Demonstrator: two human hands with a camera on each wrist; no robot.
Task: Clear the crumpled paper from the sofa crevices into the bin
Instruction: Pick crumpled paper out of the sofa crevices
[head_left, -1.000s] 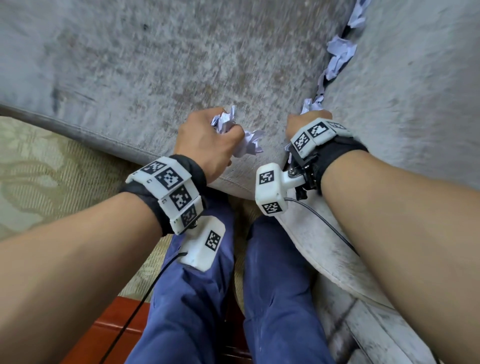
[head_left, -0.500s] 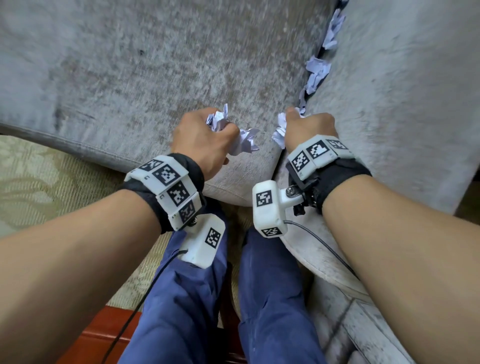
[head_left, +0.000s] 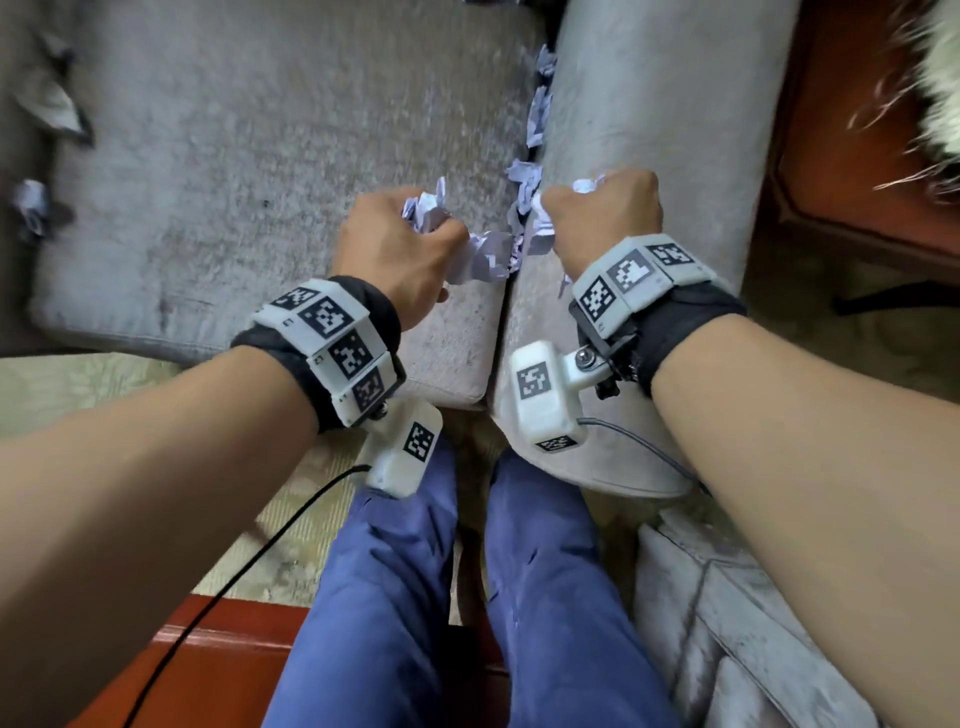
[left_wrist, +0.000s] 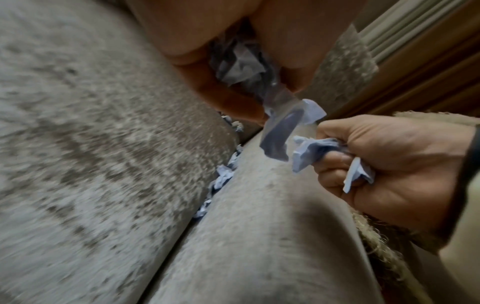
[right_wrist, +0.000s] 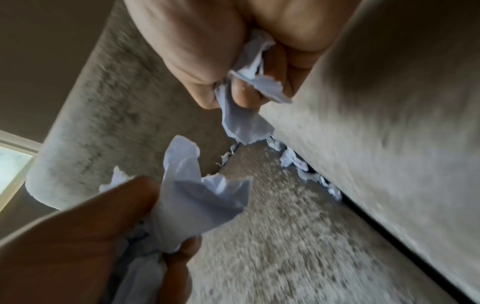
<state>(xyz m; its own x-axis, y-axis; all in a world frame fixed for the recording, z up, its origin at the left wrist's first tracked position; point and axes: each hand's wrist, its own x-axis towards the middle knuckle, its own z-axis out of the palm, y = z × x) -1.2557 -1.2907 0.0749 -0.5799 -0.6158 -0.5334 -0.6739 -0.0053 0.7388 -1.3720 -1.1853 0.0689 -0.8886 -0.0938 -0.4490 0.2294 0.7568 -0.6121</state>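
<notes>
Sofa seat (head_left: 260, 156): big grey cushion, soft and fuzzy with darker worn patches. It fills the head view from 9 o'clock to 12 o'clock.
Sofa arm (head_left: 649, 104): same grey fuzzy cloth, long and rounded. It lies at 1 o'clock, right beside the seat.
Crevice (head_left: 535, 119): thin dark gap between seat and arm. It runs from the middle up to 12 o'clock.
Paper in the crevice (head_left: 537, 117): white crumpled bits, tucked in a row along the gap, past the hands.
Left hand (head_left: 395, 249): clenched around a bunch of crumpled paper (head_left: 483, 254) over the seat's front corner. White folds poke out by the thumb.
Right hand (head_left: 602, 218): a tight fist around more white paper (head_left: 540, 228), over the arm's inner edge, just beside the gap.
Hands together: close side by side near the middle, their paper almost touching.
Left edge of seat: two more small crumpled pieces (head_left: 31, 202) at 9 o'clock, blurry.
Floor (head_left: 62, 389): pale carpet with a faint pattern, at 8 o'clock below the seat's front edge.
Legs (head_left: 467, 597): blue trousers at 6 o'clock, close to the sofa front.
Wood (head_left: 841, 130): red-brown wooden piece at 2 o'clock, beside the arm.
Room to move: open cushion lies left of the hands; the arm closes in the right side.
Bin: not seen in any view.
</notes>
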